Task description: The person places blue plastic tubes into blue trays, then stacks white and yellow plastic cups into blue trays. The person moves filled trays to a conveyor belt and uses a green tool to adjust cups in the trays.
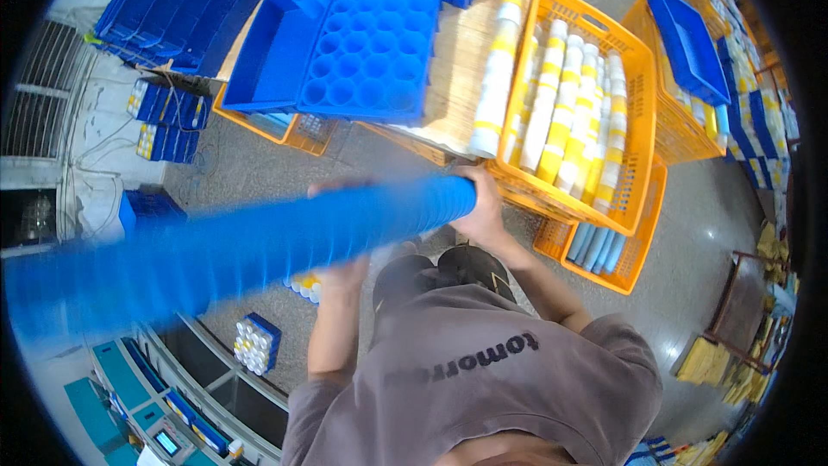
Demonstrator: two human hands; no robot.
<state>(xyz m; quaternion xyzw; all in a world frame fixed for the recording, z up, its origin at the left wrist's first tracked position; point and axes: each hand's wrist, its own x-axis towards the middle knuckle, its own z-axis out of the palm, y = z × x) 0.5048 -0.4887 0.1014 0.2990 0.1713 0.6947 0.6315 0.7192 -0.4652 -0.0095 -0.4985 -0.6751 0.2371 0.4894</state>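
A long blue ribbed stack (285, 237), apparently of nested cones, stretches across in front of me from the middle to the far left, blurred by motion. My left hand (343, 271) is wrapped round it partway along, its fingers partly hidden behind the stack. At the right end, my right hand (485, 205) grips the narrower tip. Just beyond that hand stands an orange crate (640, 151) full of white and yellow ribbed stacks (561, 112). One more white and yellow stack (496, 78) lies on the wooden table (453, 78) beside the crate.
On the table sits a blue tray (366, 110) with round pockets. Blue bins (172, 4) are piled at the far left. Below the full crate, an orange crate (634, 272) holds pale blue stacks. A teal machine (121, 380) stands at the near left, close to a box of white cylinders (254, 343).
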